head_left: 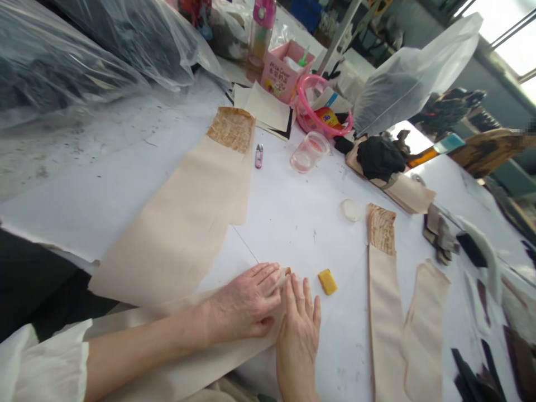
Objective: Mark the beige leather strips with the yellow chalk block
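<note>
Resting outstretched on beige material (226,358), my left hand (247,304) and right hand (298,329) have a yellow block (327,282) just rightward.

A broad, flat white work surface (125,162) spreads through the room, greyed with smudges and dark specks toward its far left and worn along its left edge. Below that edge lies a black, shadowed gap (37,268), too dark to make out. A slim pale upright post (341,36) rises at the far side, slanting in view. Behind, a plain grey wall (500,78) meets a bright window with dark bars (515,33), its white glare washing out the upper right corner.
</note>
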`<state>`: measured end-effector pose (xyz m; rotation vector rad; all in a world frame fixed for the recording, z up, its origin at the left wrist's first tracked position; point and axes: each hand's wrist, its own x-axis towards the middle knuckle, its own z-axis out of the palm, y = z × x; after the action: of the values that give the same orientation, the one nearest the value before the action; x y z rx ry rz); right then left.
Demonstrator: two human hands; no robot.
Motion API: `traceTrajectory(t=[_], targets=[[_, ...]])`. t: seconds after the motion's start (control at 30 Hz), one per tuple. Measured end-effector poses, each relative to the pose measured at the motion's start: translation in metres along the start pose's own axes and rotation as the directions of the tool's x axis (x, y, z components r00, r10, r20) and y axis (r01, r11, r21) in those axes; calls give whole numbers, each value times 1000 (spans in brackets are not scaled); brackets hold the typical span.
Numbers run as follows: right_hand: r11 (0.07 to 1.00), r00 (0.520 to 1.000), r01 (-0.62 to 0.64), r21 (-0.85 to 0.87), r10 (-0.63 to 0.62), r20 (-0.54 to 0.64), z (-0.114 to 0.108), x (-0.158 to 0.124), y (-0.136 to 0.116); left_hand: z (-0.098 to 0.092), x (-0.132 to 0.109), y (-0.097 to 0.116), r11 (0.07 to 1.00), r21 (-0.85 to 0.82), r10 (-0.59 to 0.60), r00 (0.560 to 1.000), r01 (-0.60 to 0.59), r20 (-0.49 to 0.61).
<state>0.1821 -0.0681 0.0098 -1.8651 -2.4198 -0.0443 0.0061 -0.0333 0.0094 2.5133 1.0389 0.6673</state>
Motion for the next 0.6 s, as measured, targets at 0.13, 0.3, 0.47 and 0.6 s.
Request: traceTrajectory(t=[0.13, 0.3, 0.47, 0.6], targets=[[996, 996, 83, 21, -84, 43, 0, -3, 0, -1, 1, 2, 1000, 0, 7, 1000, -7, 14], [1000, 998, 7, 28, -9, 61, 3, 18, -6, 1, 1, 3, 1000, 30, -6, 1000, 6, -5], [980, 973, -85, 180, 121, -198, -12, 31, 25, 1, -1, 0, 999, 47, 5, 999, -8, 50], [947, 940, -276, 165, 302, -158, -16, 25, 70, -2, -1, 2, 999, 26, -22, 999, 21, 44]])
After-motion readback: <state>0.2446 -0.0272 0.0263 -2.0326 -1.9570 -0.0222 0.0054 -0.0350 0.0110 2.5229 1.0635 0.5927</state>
